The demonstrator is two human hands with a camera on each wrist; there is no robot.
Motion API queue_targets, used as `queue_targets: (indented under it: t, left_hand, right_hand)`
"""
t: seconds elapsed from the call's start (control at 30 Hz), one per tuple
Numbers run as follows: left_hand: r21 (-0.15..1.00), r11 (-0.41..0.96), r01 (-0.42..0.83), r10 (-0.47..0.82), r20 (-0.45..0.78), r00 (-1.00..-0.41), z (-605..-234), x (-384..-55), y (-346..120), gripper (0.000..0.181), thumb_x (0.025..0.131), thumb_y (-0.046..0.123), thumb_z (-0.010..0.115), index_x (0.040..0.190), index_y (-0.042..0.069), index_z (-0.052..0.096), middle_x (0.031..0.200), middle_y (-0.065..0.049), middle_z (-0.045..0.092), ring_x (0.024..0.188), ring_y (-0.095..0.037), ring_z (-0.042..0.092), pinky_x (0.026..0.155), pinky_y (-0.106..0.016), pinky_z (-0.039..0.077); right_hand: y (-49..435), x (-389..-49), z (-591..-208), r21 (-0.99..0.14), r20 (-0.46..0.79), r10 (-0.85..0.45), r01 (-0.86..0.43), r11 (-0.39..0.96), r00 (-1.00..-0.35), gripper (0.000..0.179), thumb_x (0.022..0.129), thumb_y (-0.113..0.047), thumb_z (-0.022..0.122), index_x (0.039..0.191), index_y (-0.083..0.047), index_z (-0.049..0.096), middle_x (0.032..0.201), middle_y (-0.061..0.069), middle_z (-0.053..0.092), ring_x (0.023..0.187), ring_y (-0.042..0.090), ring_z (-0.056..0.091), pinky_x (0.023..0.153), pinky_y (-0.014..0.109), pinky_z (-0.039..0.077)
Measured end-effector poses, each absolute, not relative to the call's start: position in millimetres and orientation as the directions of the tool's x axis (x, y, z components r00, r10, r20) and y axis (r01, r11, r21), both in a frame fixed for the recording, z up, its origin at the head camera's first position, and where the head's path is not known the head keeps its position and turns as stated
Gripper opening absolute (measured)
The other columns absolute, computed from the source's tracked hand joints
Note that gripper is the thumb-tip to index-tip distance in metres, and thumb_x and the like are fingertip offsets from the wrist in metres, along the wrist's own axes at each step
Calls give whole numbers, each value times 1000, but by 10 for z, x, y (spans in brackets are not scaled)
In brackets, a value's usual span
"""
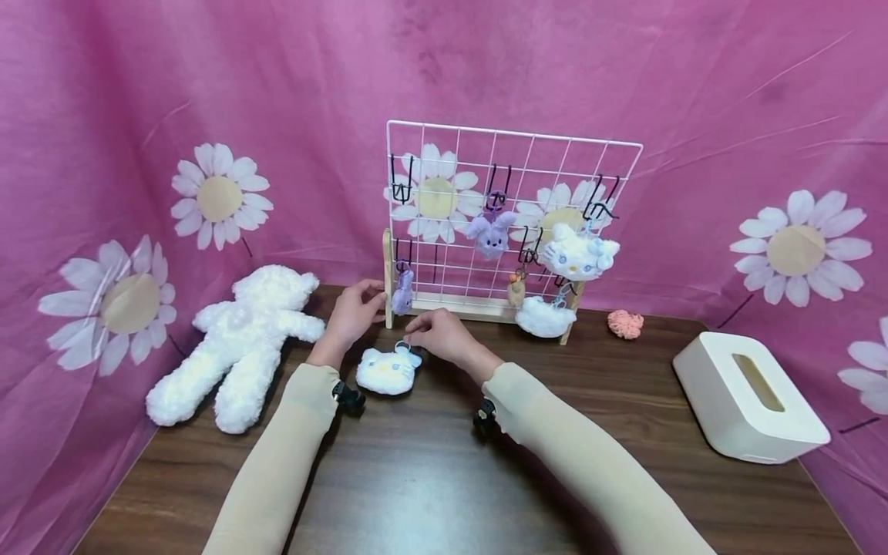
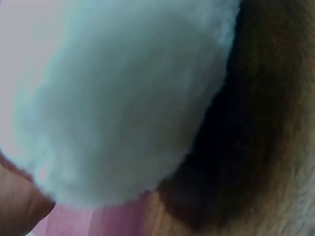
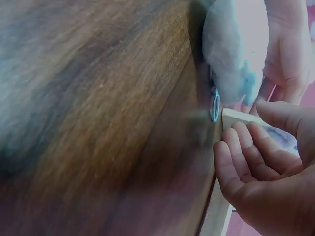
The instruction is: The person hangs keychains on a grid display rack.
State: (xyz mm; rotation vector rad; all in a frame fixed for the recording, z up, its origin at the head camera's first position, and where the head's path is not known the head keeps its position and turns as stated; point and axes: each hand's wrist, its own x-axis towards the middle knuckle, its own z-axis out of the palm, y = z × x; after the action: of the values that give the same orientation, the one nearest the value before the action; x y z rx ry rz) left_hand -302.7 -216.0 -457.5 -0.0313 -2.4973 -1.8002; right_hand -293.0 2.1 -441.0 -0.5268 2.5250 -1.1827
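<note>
A white plush cat-head keychain (image 1: 384, 375) with a pale blue bow lies on the table between my hands. My right hand (image 1: 447, 336) is beside its light blue ring (image 3: 215, 105). In the right wrist view the thumb stands apart from loosely bent fingers, and the ring is outside them. My left hand (image 1: 352, 314) reaches past the keychain, its fingertips right at the left wooden post (image 1: 388, 277) of the rack. A small purple plush (image 1: 403, 293) hangs just beyond that post. The plush fills most of the left wrist view, blurred.
Several plush charms hang on black hooks on the white wire grid (image 1: 513, 139), including a purple bunny (image 1: 491, 236) and a white cat head (image 1: 572, 254). A white teddy bear (image 1: 239, 339) lies left. A pink scrunchie-like item (image 1: 625, 324) and white tissue box (image 1: 735, 420) sit right.
</note>
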Motion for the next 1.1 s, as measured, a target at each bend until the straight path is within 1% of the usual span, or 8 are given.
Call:
queue_targets:
  t: [0.2, 0.4, 0.53, 0.7, 0.83, 0.97, 1.1]
  left_hand:
    - [945, 323, 53, -22, 63, -998, -4564, -3031, -2161, 37, 117, 12, 58, 150, -5, 61, 136, -28, 65, 124, -42, 72, 100, -43, 74]
    - [945, 322, 52, -22, 63, -998, -4555, -3038, -2150, 38, 117, 12, 58, 151, -5, 61, 136, -28, 65, 122, -42, 73, 101, -45, 74]
    - [946, 322, 42, -28, 54, -998, -4567, -3040, -2154, 38, 117, 12, 59, 151, -4, 61, 136, -28, 66, 122, -41, 73, 100, -43, 74]
    - [948, 316, 37, -28, 48, -998, -4584, -3041, -2162, 38, 117, 12, 58, 151, -4, 61, 136, -28, 66, 123, -41, 72, 102, -45, 73]
    - [953, 303, 31, -27, 41, -999, -4583, -3032, -2165, 38, 117, 12, 58, 151, -5, 61, 136, -28, 65, 126, -43, 71, 105, -49, 72]
    - [954, 300, 28, -31, 39, -999, -4573, -3021, -2167, 38, 117, 12, 58, 151, -5, 60, 137, -29, 64, 128, -44, 71, 105, -48, 72]
    - [953, 303, 32, -26, 42, -999, -4565, -3016, -2161, 38, 118, 12, 58, 152, -5, 60, 137, -29, 64, 127, -44, 71, 104, -46, 73]
  right_hand:
    - [-36, -3017, -4486, -794, -163, -415, -130, 594, -895, 18, 103, -21, 81, 116, -8, 85, 118, 9, 82, 102, 18, 71, 91, 31, 65]
    - [-48, -3058, -4540, -791, -180, -386, -100, 603, -905, 15, 100, -18, 84, 110, -8, 85, 118, 9, 81, 103, 19, 69, 94, 31, 63]
    - [-57, -3051, -4573, -780, -181, -385, -106, 616, -905, 12, 99, -15, 83, 108, -7, 85, 114, 9, 80, 99, 18, 67, 90, 28, 61]
    - [-83, -3025, -4601, -760, -160, -371, -126, 638, -915, 9, 99, -12, 81, 105, -7, 85, 109, 9, 80, 95, 17, 66, 85, 25, 59]
    - [-118, -2995, -4596, -732, -144, -364, -148, 665, -920, 8, 99, -11, 80, 103, -6, 85, 111, 9, 81, 96, 17, 67, 85, 25, 60]
    - [-170, -2971, -4587, -708, -136, -344, -152, 689, -929, 7, 99, -9, 79, 101, -5, 85, 111, 10, 81, 96, 19, 67, 85, 26, 62]
    - [-227, -2954, -4595, -691, -116, -313, -150, 707, -943, 8, 99, -5, 78, 97, -4, 85, 104, 10, 82, 89, 16, 66, 76, 21, 59]
